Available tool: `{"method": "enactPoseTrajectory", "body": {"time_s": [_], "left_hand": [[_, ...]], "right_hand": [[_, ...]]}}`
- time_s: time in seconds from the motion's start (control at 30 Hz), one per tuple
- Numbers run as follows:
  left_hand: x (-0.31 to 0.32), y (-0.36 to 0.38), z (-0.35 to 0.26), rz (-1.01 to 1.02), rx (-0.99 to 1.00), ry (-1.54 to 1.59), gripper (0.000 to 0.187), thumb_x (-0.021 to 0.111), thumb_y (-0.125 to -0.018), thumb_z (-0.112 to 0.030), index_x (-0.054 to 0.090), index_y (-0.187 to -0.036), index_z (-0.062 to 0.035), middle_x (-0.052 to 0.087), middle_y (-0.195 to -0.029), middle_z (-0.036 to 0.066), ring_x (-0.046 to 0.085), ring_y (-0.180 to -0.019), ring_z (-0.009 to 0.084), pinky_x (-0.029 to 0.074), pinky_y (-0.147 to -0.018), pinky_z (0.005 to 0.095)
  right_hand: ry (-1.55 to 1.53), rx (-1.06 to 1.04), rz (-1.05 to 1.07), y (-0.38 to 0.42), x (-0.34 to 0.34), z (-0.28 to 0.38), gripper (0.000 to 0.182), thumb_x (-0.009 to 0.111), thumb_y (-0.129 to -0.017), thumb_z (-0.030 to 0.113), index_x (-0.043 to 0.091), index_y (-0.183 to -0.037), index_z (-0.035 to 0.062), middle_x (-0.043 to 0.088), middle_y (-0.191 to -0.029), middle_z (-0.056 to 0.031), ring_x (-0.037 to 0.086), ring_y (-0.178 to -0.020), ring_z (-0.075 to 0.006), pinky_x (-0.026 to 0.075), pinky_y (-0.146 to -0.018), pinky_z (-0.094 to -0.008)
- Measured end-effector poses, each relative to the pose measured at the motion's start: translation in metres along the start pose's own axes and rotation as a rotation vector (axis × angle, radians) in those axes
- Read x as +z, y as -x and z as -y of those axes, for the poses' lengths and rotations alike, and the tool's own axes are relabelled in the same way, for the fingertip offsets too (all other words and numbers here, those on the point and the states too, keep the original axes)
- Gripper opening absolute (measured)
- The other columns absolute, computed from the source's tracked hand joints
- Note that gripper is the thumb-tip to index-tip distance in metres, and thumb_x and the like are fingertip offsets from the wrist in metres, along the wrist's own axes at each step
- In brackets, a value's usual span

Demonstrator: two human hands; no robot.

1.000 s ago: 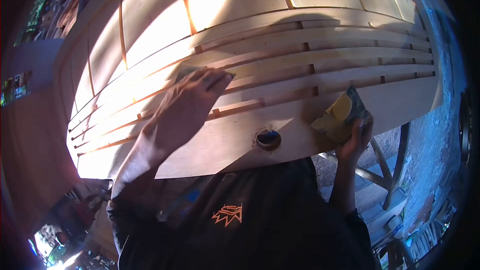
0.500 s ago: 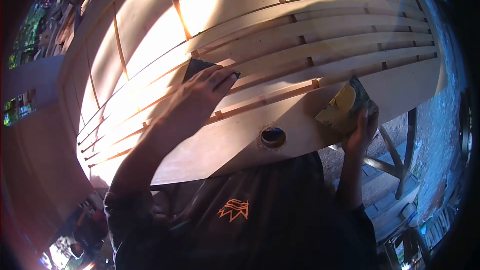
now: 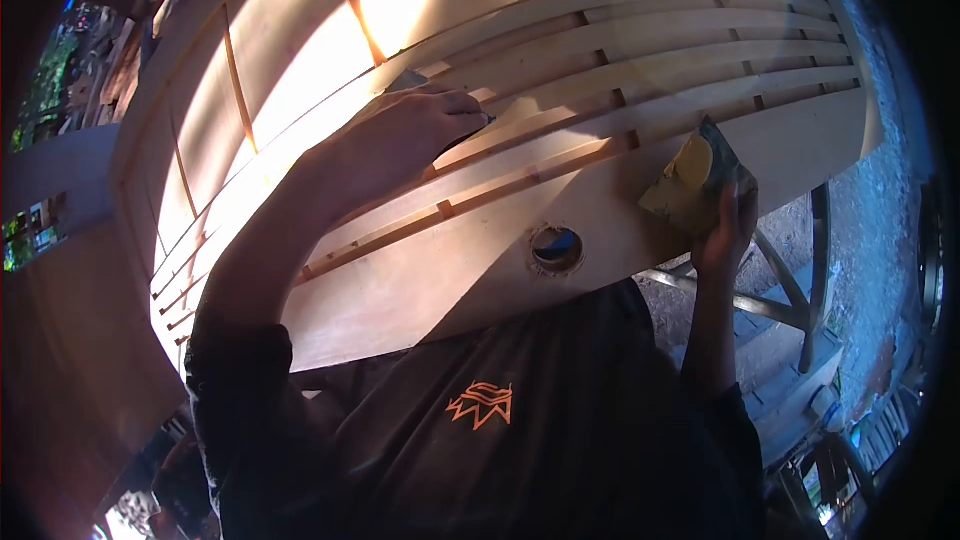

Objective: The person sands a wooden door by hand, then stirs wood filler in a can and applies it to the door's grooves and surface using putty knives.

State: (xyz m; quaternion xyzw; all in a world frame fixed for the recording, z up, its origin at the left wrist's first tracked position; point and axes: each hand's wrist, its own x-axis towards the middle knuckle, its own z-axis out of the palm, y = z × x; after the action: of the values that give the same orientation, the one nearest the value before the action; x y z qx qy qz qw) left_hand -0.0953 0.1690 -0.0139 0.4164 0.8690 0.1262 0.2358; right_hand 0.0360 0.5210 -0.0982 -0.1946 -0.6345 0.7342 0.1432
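My left hand is closed on a dark flat plate, whose edges show beyond the fingers, over the slats of a curved wooden structure. My fingers partly cover that plate. On the right, my right hand grips a dark, square-cornered palette from its right edge. A lump of tan paste lies on the palette, which is held above the wide plank near me. Between my hands, nearer my body, is a round hole with a rough rim.
Long parallel slats with gaps and small cross blocks run along the structure. Thin ribs cross its sunlit far panel. Metal legs stand below on the right, beside a blue-lit rough surface. Stacked wood is at the upper left.
My left hand has moved slightly up and right over the slats, and its plate is now more covered. My right hand and the palette have shifted a little up and right in view.
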Motion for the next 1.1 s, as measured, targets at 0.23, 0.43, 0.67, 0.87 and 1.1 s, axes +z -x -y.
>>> {"method": "enactPoseTrajectory", "body": {"time_s": [0.23, 0.43, 0.67, 0.87, 1.1], "left_hand": [[0.024, 0.071, 0.004, -0.029, -0.004, -0.046, 0.043, 0.053, -0.077, 0.005, 0.057, -0.118, -0.0059, 0.055, -0.123, 0.010, 0.049, -0.118, 0.0256, 0.041, -0.101, 0.0342], [-0.004, 0.075, -0.005, -0.151, -0.172, 0.124, 0.047, 0.053, -0.074, 0.008, 0.056, -0.119, -0.0041, 0.056, -0.122, 0.013, 0.053, -0.112, 0.0297, 0.043, -0.097, 0.0379], [-0.013, 0.047, -0.016, -0.176, -0.351, 0.278, 0.056, 0.043, -0.068, 0.013, 0.057, -0.119, -0.0051, 0.058, -0.117, 0.016, 0.053, -0.111, 0.0321, 0.043, -0.096, 0.0379], [-0.039, 0.018, 0.032, 0.172, -0.515, 0.886, 0.056, 0.049, -0.064, 0.002, 0.059, -0.119, -0.0056, 0.062, -0.089, 0.010, 0.057, -0.076, 0.0141, 0.048, -0.067, 0.0258], [-0.016, 0.022, -0.034, -0.280, -0.159, 0.666, 0.055, 0.048, -0.072, 0.014, 0.052, -0.124, -0.0036, 0.057, -0.113, 0.018, 0.058, -0.101, 0.0205, 0.047, -0.087, 0.0300]], "right_hand": [[-0.104, 0.096, -0.200, 0.033, 0.022, 0.016, 0.047, 0.053, -0.090, 0.020, 0.036, -0.130, 0.0017, 0.049, -0.123, -0.0125, 0.049, -0.113, -0.0232, 0.043, -0.094, -0.0376], [-0.072, 0.106, -0.106, 0.058, 0.030, 0.006, 0.049, 0.052, -0.092, 0.024, 0.034, -0.133, 0.0020, 0.048, -0.125, -0.0132, 0.050, -0.114, -0.0235, 0.044, -0.093, -0.0363], [-0.102, 0.113, 0.000, 0.057, 0.056, 0.013, 0.032, 0.053, -0.091, 0.017, 0.047, -0.118, 0.0001, 0.053, -0.111, -0.0077, 0.050, -0.103, -0.0142, 0.038, -0.092, -0.0296], [-0.139, 0.146, 0.079, 0.052, 0.061, 0.011, 0.028, 0.052, -0.092, 0.015, 0.048, -0.114, 0.0001, 0.055, -0.108, -0.0080, 0.051, -0.101, -0.0143, 0.038, -0.092, -0.0291], [-0.442, 0.274, 0.057, 0.046, 0.085, 0.031, 0.025, 0.051, -0.093, 0.017, 0.048, -0.111, 0.0007, 0.059, -0.102, -0.0080, 0.057, -0.093, -0.0131, 0.046, -0.084, -0.0287]]}}
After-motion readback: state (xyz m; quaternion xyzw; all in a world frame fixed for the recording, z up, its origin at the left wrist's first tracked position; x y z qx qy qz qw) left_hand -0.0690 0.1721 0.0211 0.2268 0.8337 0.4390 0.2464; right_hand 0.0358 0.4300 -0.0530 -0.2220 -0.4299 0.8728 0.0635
